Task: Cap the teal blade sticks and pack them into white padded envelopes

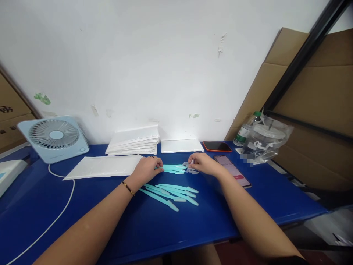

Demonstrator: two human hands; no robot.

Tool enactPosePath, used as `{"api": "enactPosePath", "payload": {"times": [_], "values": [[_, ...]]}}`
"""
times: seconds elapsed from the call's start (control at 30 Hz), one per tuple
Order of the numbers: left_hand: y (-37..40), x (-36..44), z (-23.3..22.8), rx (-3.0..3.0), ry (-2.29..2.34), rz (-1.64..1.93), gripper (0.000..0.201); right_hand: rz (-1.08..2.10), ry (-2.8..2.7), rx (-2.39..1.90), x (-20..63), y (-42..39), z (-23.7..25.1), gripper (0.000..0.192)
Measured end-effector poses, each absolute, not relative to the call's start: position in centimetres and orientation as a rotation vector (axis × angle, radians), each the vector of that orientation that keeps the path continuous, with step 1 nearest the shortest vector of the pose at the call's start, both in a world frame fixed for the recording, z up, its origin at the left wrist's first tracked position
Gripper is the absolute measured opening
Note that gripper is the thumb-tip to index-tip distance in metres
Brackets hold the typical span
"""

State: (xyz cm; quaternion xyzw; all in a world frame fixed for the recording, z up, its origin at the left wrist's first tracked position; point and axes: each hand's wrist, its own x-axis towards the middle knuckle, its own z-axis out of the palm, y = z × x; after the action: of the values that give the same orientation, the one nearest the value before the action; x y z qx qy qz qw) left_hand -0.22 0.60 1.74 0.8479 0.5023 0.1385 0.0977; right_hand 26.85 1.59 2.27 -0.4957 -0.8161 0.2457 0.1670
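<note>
Several turquoise eyebrow razors lie side by side in the middle of the blue table. My left hand is closed on their handle ends, thumb and fingers together. At the opposite end, several small clear blade covers are bunched over or beside the razor tips; I cannot tell which. My right hand pinches at these covers with bent fingers. Nearer to me, a loose group of turquoise razors is fanned out, tips pointing right.
Flat white packets are stacked by the wall, with another white packet left of my hand. A blue fan stands far left. Right are two phones, a bottle and a bagged cup. The table edge runs near me.
</note>
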Motion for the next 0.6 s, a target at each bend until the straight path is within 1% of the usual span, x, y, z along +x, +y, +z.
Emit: {"api": "enactPosePath", "payload": {"times": [0.07, 0.2, 0.33, 0.4, 0.53, 0.6], "values": [[0.0, 0.2, 2.0, 2.524, 1.392, 0.422, 0.018, 0.673, -2.315, -1.419, 27.2, 1.4, 2.6, 0.015], [-1.6, 1.5, 2.1, 2.492, 1.131, 0.289, 0.017, 0.633, -2.353, -1.435, 28.1, 0.9, 3.5, 0.013], [-2.1, 2.1, 2.0, 2.406, 1.173, 0.17, 0.015, 0.632, -2.371, -1.473, 28.4, 0.6, 3.9, 0.017], [-2.1, 2.0, 1.9, 2.412, 1.216, 0.168, 0.015, 0.722, -2.385, -1.431, 28.2, 0.3, 4.1, 0.016], [-1.7, 1.7, 2.0, 2.451, 1.299, 0.263, 0.017, 0.967, -2.51, -1.265, 27.0, -0.2, 3.9, 0.03], [-1.4, 1.5, 2.1, 2.449, 1.339, 0.304, 0.019, 1.045, -2.52, -1.248, 26.5, -0.2, 3.6, 0.031]]}}
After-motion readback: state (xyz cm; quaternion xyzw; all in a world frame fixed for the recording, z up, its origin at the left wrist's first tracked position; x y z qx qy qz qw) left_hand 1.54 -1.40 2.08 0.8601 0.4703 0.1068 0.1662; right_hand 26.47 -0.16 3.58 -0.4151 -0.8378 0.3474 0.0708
